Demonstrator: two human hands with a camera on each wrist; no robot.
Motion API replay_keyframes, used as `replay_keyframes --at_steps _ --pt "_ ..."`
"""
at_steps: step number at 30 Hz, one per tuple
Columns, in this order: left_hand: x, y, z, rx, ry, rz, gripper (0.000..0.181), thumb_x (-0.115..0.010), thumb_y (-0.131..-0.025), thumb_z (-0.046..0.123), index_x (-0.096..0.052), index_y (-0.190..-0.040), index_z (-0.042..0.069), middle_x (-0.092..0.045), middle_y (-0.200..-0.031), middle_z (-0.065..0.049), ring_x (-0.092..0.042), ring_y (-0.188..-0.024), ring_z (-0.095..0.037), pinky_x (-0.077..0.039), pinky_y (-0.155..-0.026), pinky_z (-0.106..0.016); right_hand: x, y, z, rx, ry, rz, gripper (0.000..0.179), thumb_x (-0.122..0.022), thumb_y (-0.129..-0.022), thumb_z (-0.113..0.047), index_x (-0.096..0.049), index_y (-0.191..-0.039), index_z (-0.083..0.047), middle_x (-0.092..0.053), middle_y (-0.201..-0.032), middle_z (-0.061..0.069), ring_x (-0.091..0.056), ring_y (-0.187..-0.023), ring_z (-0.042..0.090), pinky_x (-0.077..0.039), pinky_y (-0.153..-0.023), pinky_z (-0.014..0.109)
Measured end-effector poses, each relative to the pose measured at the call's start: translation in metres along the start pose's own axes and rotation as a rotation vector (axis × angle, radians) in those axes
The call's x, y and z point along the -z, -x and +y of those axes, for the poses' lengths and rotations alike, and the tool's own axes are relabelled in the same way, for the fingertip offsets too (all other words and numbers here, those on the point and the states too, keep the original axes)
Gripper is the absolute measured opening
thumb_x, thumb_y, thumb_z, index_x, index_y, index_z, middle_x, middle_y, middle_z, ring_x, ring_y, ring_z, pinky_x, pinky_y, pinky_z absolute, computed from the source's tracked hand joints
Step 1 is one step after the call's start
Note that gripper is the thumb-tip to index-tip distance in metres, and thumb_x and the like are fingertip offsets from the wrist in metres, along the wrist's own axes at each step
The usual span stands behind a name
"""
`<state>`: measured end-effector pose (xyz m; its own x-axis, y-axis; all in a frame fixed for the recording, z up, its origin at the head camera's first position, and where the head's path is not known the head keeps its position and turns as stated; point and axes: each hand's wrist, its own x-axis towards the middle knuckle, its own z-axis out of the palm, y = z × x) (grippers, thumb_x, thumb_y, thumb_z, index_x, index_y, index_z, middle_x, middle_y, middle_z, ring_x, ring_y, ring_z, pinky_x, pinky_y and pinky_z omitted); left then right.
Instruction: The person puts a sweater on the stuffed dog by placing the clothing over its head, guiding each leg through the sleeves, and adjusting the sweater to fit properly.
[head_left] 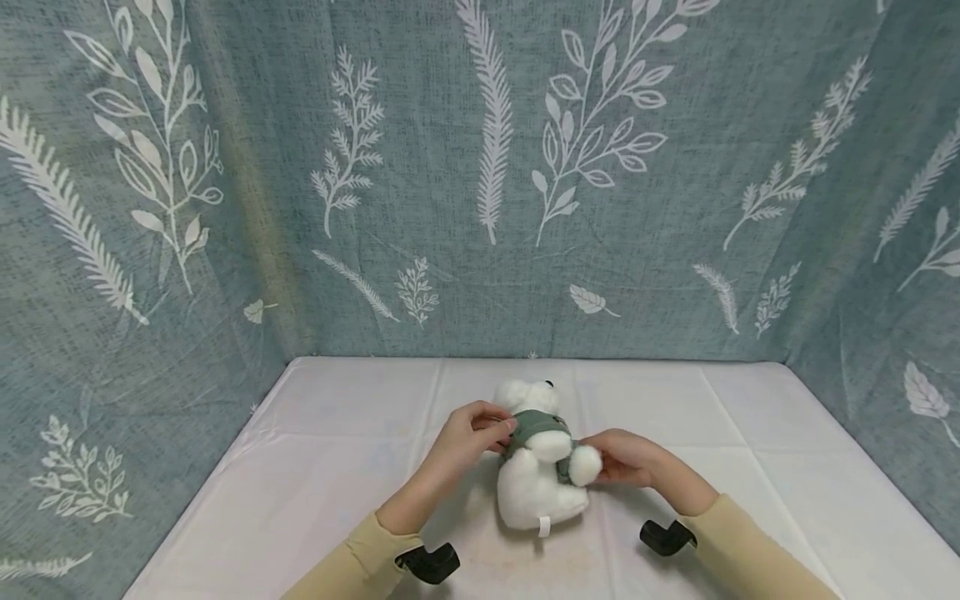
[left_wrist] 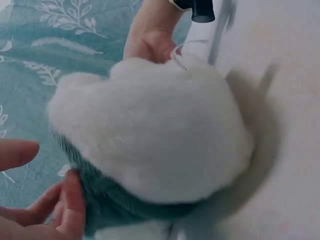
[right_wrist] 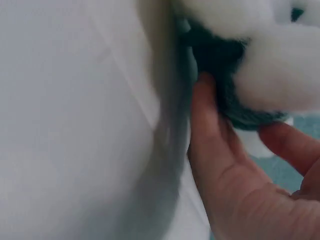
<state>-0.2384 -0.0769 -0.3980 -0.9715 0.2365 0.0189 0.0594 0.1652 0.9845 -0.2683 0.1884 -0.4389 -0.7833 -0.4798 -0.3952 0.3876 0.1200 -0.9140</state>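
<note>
A white plush toy (head_left: 528, 492) in a green knitted top (head_left: 534, 423) is on the white table, its head toward the back and a small white tag (head_left: 544, 527) at its lower end. My left hand (head_left: 476, 433) is at the toy's left side. In the left wrist view its fingertips (left_wrist: 74, 192) touch the green knit while another digit stands apart. On the opposite side my right hand (head_left: 626, 458) holds the toy near a green sleeve. The right wrist view has fingers (right_wrist: 204, 100) under that sleeve and the thumb (right_wrist: 280, 137) at its edge.
A white cloth covers the table (head_left: 337, 467). Blue-green curtains (head_left: 420, 183) with white leaf prints hang behind it and along both sides. Black wrist-worn devices (head_left: 431, 564) sit by both beige sleeves (head_left: 750, 550).
</note>
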Motion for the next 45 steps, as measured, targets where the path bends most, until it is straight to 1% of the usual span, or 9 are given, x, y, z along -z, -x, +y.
replay_keyframes --at_steps 3,6,8,11,18,22,27,41,45 --pt "0.005 0.001 0.003 -0.008 0.003 0.085 0.026 -0.062 -0.092 0.017 -0.061 -0.110 -0.001 -0.064 -0.095 -0.014 -0.059 -0.076 -0.016 -0.053 -0.072 -0.036 0.003 0.005 -0.007 0.070 0.101 0.139 0.041 -0.049 -0.097 -0.017 -0.052 -0.125 0.013 -0.064 -0.081 0.001 -0.060 -0.075 0.006 -0.051 -0.070 0.022" --pt "0.009 -0.003 -0.007 0.026 -0.003 0.128 0.023 -0.062 -0.091 0.015 -0.062 -0.106 -0.003 -0.064 -0.091 -0.014 -0.058 -0.073 -0.015 -0.052 -0.069 -0.034 0.000 0.015 -0.018 0.195 0.270 0.335 0.039 -0.051 -0.098 -0.017 -0.055 -0.126 0.009 -0.070 -0.093 0.010 -0.066 -0.083 0.013 -0.054 -0.075 0.025" --pt "0.011 -0.007 -0.019 0.059 -0.001 0.091 0.025 -0.061 -0.092 0.015 -0.061 -0.106 -0.005 -0.065 -0.092 -0.015 -0.061 -0.076 -0.017 -0.054 -0.071 -0.034 -0.006 0.024 -0.027 0.274 0.403 0.442 0.036 -0.052 -0.098 -0.019 -0.058 -0.124 0.006 -0.068 -0.112 0.016 -0.067 -0.099 0.021 -0.054 -0.084 0.031" --pt "0.008 -0.010 -0.031 0.088 0.025 -0.003 0.028 -0.061 -0.092 0.017 -0.060 -0.106 -0.007 -0.066 -0.095 -0.015 -0.066 -0.082 -0.020 -0.055 -0.077 -0.036 -0.020 0.034 -0.038 0.355 0.599 0.493 0.033 -0.054 -0.097 -0.025 -0.063 -0.120 -0.003 -0.068 -0.112 0.013 -0.066 -0.101 0.023 -0.053 -0.087 0.037" --pt "0.000 -0.010 -0.032 0.026 0.033 -0.153 0.033 -0.061 -0.093 0.020 -0.059 -0.109 -0.009 -0.067 -0.100 -0.015 -0.065 -0.086 -0.016 -0.054 -0.084 -0.042 -0.052 0.039 -0.046 0.325 0.873 0.408 0.048 -0.059 -0.090 -0.047 -0.065 -0.119 -0.010 -0.068 -0.113 0.007 -0.065 -0.100 0.023 -0.053 -0.082 0.040" --pt "-0.003 -0.009 -0.031 0.022 0.018 -0.154 0.032 -0.062 -0.092 0.022 -0.061 -0.106 -0.007 -0.068 -0.097 -0.012 -0.065 -0.085 -0.014 -0.054 -0.084 -0.041 -0.057 0.032 -0.042 0.329 0.887 0.439 0.044 -0.064 -0.088 -0.044 -0.066 -0.118 -0.011 -0.068 -0.111 0.006 -0.065 -0.093 0.019 -0.053 -0.077 0.038" --pt "-0.004 -0.005 -0.031 0.042 0.035 -0.148 0.033 -0.065 -0.090 0.024 -0.062 -0.105 -0.006 -0.069 -0.095 -0.010 -0.066 -0.083 -0.014 -0.055 -0.082 -0.038 -0.053 0.021 -0.036 0.370 0.893 0.402 0.039 -0.064 -0.089 -0.038 -0.066 -0.118 -0.012 -0.067 -0.116 0.007 -0.063 -0.104 0.025 -0.052 -0.084 0.041" --pt "-0.019 0.010 -0.025 0.031 0.104 -0.166 0.035 -0.067 -0.089 0.020 -0.063 -0.109 -0.009 -0.070 -0.100 -0.018 -0.069 -0.085 -0.018 -0.056 -0.079 -0.033 -0.021 -0.003 -0.045 0.391 0.820 0.006 0.037 -0.059 -0.094 -0.026 -0.060 -0.127 -0.011 -0.060 -0.128 0.010 -0.056 -0.118 0.028 -0.046 -0.096 0.046" --pt "-0.023 0.014 -0.023 0.027 0.148 -0.188 0.036 -0.067 -0.089 0.017 -0.062 -0.111 -0.010 -0.070 -0.101 -0.019 -0.069 -0.086 -0.016 -0.055 -0.081 -0.031 -0.017 -0.008 -0.046 0.408 0.812 -0.039 0.035 -0.058 -0.094 -0.023 -0.060 -0.127 -0.014 -0.060 -0.129 0.007 -0.055 -0.120 0.027 -0.044 -0.098 0.046"
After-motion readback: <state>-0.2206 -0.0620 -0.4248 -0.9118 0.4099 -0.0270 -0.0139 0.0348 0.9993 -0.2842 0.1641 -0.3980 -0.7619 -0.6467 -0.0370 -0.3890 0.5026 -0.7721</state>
